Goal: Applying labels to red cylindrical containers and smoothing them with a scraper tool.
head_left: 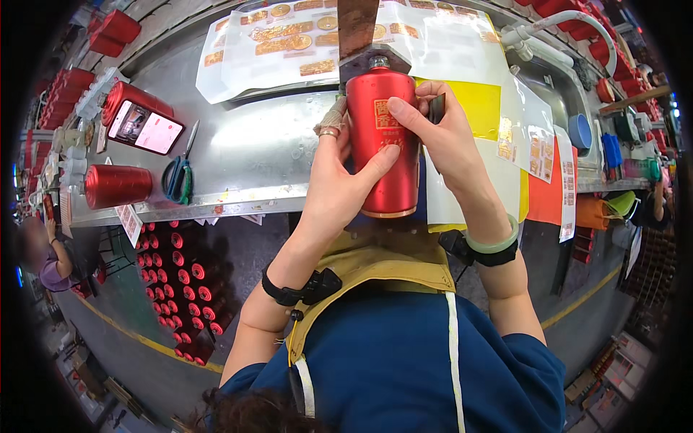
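Bottle: matte red body, gold label patch and gold band at the base, silver cap; second bottle lying on the grey metal tabletop is the same red. Sticker sheets: white backing with gold emblems; beside them a yellow sheet and an orange sheet. Scissors with blue-green handles; phone in a red case, screen pink-white; bangle pale green; wrist straps black; apron tan over blue clothing.
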The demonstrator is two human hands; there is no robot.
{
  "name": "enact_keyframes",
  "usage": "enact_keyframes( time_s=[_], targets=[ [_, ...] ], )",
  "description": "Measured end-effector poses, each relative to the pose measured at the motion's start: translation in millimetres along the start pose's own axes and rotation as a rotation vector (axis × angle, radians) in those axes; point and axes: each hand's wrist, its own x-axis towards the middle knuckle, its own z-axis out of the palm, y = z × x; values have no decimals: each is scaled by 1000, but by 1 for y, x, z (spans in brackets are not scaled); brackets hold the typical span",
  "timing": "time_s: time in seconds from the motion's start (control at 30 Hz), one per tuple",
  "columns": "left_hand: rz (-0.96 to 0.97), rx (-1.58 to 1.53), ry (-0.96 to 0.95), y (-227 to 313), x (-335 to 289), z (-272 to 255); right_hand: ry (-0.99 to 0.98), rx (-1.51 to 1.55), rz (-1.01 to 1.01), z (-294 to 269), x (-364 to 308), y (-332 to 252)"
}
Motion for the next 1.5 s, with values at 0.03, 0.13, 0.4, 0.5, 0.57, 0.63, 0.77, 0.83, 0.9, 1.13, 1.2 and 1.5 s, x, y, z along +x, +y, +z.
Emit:
enact_keyframes(
  time_s=[0.03, 0.13, 0.4, 0.5, 0.57, 0.63, 0.77, 0.83, 0.9, 1.13, 1.2, 1.5],
  targets=[
    [-4, -2, 1, 0, 0, 0, -5, -3, 1, 0, 0, 0],
    [0, 5, -6, -1, 0, -1, -10, -20, -9, -1, -2, 2],
    [-33, -98, -10, -2, 1, -6, 7, -47, -199, -18, -38, -15],
    [-50, -159, -25, 1, 3, -6, -16, -161, -173, -9, -69, -20],
    [-16, -145, -28, -1, 2, -6, -24, -241, -175, -4, -79, -11],
    [-23, -135, -25, 0, 2, -6, -13, -272, -204, -4, -82, -1],
    [-12, -93, -36, -2, 3, -8, 16, -239, -209, -2, -83, 1],
    [-16, -95, -29, -2, 2, -7, 10, -249, -215, -2, -82, 2],
    [-19, -96, -22, -2, 1, -7, 15, -254, -214, -2, -82, 2],
    [-12, -83, -22, -2, 1, -6, 46, -335, -253, 1, -82, -2],
    [-14, -93, -22, -2, 2, -6, 59, -370, -285, 1, -82, -2],
    [-2, -65, -23, -2, 1, -5, 85, -423, -332, 3, -84, -6]
  ],
)
